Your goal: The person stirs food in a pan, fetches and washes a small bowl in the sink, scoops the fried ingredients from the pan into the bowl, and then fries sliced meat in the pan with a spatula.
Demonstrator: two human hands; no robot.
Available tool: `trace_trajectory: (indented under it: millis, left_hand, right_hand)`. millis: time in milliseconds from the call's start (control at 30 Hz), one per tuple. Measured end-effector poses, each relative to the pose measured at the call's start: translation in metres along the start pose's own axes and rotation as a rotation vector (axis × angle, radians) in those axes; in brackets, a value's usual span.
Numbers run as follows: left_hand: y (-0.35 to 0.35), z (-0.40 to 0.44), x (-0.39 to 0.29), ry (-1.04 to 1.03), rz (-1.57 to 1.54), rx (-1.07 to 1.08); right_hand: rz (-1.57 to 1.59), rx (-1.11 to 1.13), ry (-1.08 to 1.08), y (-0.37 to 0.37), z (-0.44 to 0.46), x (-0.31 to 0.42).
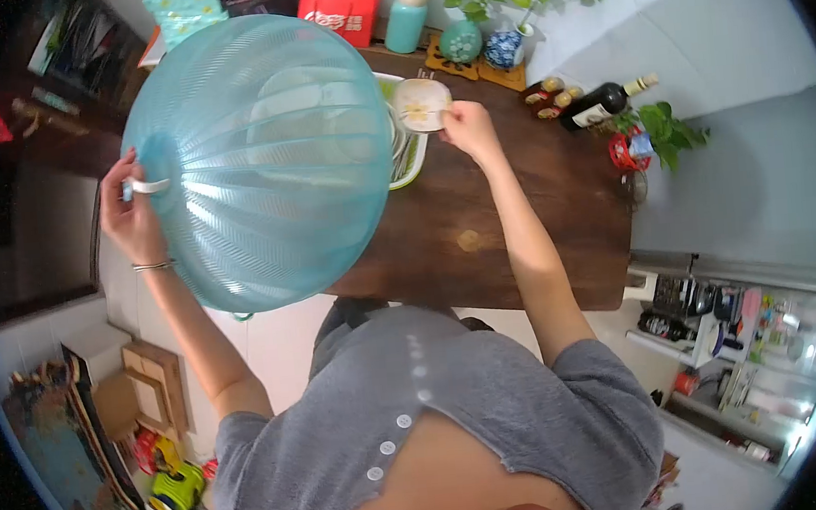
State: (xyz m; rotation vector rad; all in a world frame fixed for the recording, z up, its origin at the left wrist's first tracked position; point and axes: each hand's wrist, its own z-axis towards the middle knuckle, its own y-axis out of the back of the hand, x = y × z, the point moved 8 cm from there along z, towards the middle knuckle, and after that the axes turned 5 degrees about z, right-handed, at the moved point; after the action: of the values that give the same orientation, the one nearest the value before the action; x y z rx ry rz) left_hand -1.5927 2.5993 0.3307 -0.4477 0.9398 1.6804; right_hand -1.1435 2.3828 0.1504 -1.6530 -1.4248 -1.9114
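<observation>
Dish [422,105], pale and flower-patterned, is held at its edge, clear of the surface, just above the near side of a white-and-green tray [418,170]. It is pinched between thumb and fingers by the grip of the right hand [468,130]. Beside it, a translucent blue dome cover [269,189] is held tilted on its side; its white handle [149,187] is grasped by the grip of the left hand [133,214].

The work seems to be caught partway. The cover is already raised, so that the right side of the tray is left exposed, and some stacked dishes [402,145] are shown there. More pale, round shapes are seen dimly through the cover, but their number cannot be told. The held dish is not yet released, and the cover is not yet set down. Whether the dish is being added or taken out cannot be judged from this view.

The tray is set near the back of the dark wooden surface [519,198]. Beyond it, a red box [341,16], a turquoise flask [408,18] and a blue-and-white vase [504,49] are lined up along the wall, with a dark bottle [602,103] placed further right.
</observation>
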Motion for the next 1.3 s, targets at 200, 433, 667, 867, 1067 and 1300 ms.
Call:
trace_trajectory:
  millis: [200,433,667,867,1067,1300]
  left_hand:
    - [-0.142,-0.007,-0.031,0.034,-0.16,0.142]
    - [-0.252,-0.034,-0.038,-0.228,0.076,0.376]
    - [-0.282,-0.082,-0.107,-0.596,0.479,0.473]
    - [-0.312,-0.257,-0.308,-0.027,-0.641,1.213]
    - [-0.294,-0.506,-0.472,0.412,-1.082,1.83]
    - [-0.321,-0.629,-0.548,0.778,-0.877,2.046]
  right_hand:
    - [0.052,-0.472,-0.18,0.139,-0.11,-0.061]
    - [-0.053,-0.563,-0.265,0.186,-0.224,-0.057]
    - [-0.073,-0.852,-0.164,0.236,-0.341,-0.023]
    - [-0.095,-0.956,-0.129,0.28,-0.454,-0.011]
    - [-0.097,-0.998,-0.213,0.314,-0.581,-0.06]
    - [0.649,-0.855,-0.256,0.358,-0.668,-0.165]
